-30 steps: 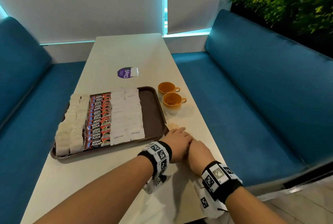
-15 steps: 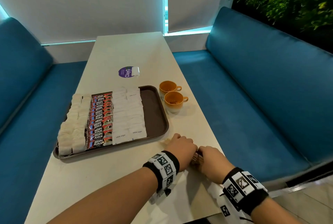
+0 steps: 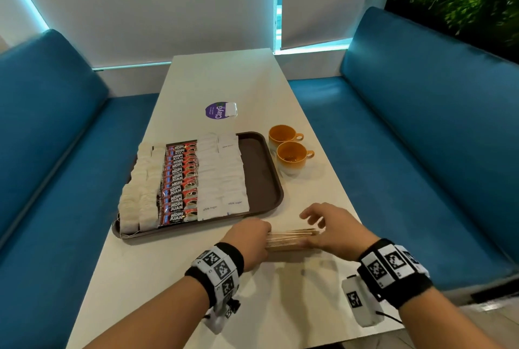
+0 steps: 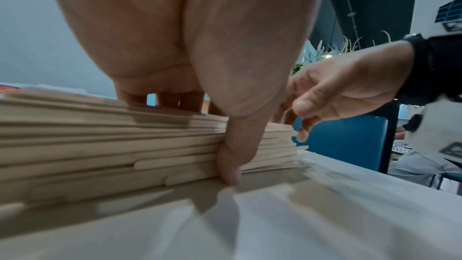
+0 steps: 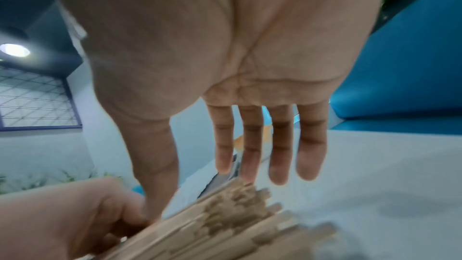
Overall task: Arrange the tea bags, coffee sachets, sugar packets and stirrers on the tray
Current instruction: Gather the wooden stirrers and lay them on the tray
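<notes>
A bundle of several wooden stirrers (image 3: 290, 239) lies crosswise on the white table (image 3: 224, 79), just in front of the brown tray (image 3: 261, 169). My left hand (image 3: 250, 239) grips its left end, thumb (image 4: 230, 155) on the near side and fingers over the far side. My right hand (image 3: 328, 228) hovers over the right end with straight, spread fingers (image 5: 250, 145); its thumb touches the near side. The tray holds rows of tea bags (image 3: 140, 188), coffee sachets (image 3: 179, 183) and sugar packets (image 3: 222, 177); its right strip is bare.
Two orange cups (image 3: 290, 157) stand on the table right of the tray. A purple round sticker (image 3: 217, 110) lies beyond the tray. Blue benches (image 3: 421, 152) flank the table on both sides. The table's near edge is close behind my wrists.
My hands have drawn back from the tray's corner with the stirrers and moved apart. The bundle now lies crosswise between them, and my right hand's fingers have straightened.
</notes>
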